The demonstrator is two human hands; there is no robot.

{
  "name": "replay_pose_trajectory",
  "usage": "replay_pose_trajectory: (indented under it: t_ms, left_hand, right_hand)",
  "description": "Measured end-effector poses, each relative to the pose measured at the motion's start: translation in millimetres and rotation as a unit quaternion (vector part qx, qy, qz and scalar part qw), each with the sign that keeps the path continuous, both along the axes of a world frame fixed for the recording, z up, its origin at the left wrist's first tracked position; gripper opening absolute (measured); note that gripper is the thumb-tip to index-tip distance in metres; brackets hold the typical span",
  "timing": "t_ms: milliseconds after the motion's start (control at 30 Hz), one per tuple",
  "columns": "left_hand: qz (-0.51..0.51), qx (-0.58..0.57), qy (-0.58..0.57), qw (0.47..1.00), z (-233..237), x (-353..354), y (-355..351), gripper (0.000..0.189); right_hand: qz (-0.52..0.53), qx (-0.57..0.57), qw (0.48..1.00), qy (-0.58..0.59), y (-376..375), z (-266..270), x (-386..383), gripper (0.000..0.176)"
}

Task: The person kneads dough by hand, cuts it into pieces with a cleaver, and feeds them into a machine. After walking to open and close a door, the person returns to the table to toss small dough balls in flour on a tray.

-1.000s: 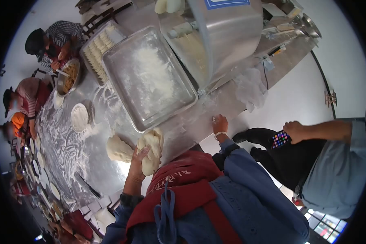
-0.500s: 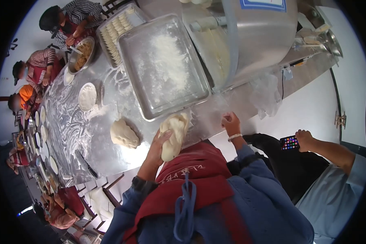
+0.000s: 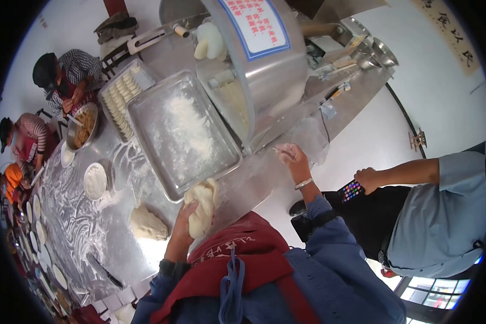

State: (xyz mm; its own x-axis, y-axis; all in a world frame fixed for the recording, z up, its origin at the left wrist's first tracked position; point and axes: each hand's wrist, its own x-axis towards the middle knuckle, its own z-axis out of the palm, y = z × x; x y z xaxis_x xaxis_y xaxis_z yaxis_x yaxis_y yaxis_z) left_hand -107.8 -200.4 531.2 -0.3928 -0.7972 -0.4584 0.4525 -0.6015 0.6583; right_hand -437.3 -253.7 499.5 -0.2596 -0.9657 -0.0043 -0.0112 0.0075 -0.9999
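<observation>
My left hand (image 3: 184, 221) grips a smooth, pale lump of dough (image 3: 202, 208) at the table's near edge, close to the lower corner of a large metal tray (image 3: 155, 124). The thumb lies on top of the dough, while the other fingers are hidden by it. Off to the right, my right hand (image 3: 293, 163) is raised above the table edge, apart from the dough. Its fingers look loosely bent and spread, with nothing clear between them. A second lump of dough (image 3: 147, 223) rests on the steel table to the left. Loose flour (image 3: 189, 129) lies across the tray.
A bowl of flour (image 3: 95, 181) and a dark-handled utensil (image 3: 107, 271) are on the floured table (image 3: 65, 216). A tray of dumplings (image 3: 120, 97) and a filling bowl (image 3: 83, 127) lie beyond. A steel machine (image 3: 270, 75) stands right. A person holding a phone (image 3: 350, 190) is beside me.
The view has swung to the right. My right hand has lifted away from the table edge, its fingers looser than before. My left hand still holds the dough.
</observation>
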Motion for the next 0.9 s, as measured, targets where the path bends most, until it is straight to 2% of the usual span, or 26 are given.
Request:
replay_pose_trajectory:
  t_ms: [133, 200, 233, 300, 333, 467, 533, 667, 733, 900]
  left_hand:
    - [0.029, 0.018, -0.024, 0.999, -9, 15, 9, 0.056]
    - [0.046, 0.03, -0.036, 0.998, -16, 21, 14, 0.058]
    - [0.045, 0.023, -0.036, 0.998, -17, 22, 15, 0.058]
    - [0.097, 0.068, -0.04, 0.992, -14, 18, 16, 0.058]
    - [0.119, 0.073, -0.036, 0.989, -13, 13, 16, 0.057]
    - [0.168, 0.092, -0.002, 0.981, -15, -10, 10, 0.056]
    - [0.183, 0.1, 0.001, 0.978, -13, -28, 5, 0.055]
    - [0.194, 0.097, 0.002, 0.976, -7, -64, -4, 0.053]
    - [0.201, 0.099, -0.004, 0.975, -11, -78, -6, 0.053]
    - [0.2, 0.107, 0.002, 0.974, -13, -99, -11, 0.053]
  right_hand:
    - [-0.072, -0.038, 0.996, 0.034, -21, 4, -35, 0.026]
    - [-0.122, -0.009, 0.989, -0.081, -36, -1, -66, 0.024]
    - [-0.123, -0.016, 0.989, -0.082, -43, 3, -78, 0.024]
    - [-0.198, 0.0, 0.957, -0.211, -58, 11, -101, 0.021]
    - [-0.222, -0.014, 0.946, -0.236, -68, 15, -111, 0.016]
    - [-0.218, -0.021, 0.926, -0.309, -106, 4, -171, 0.013]
    - [-0.253, 0.027, 0.906, -0.338, -126, -3, -197, 0.011]
    - [-0.228, 0.052, 0.902, -0.364, -151, -17, -237, 0.009]
    - [-0.152, 0.084, 0.934, -0.311, -153, -17, -249, 0.009]
    - [-0.084, 0.133, 0.942, -0.296, -148, -7, -267, 0.01]
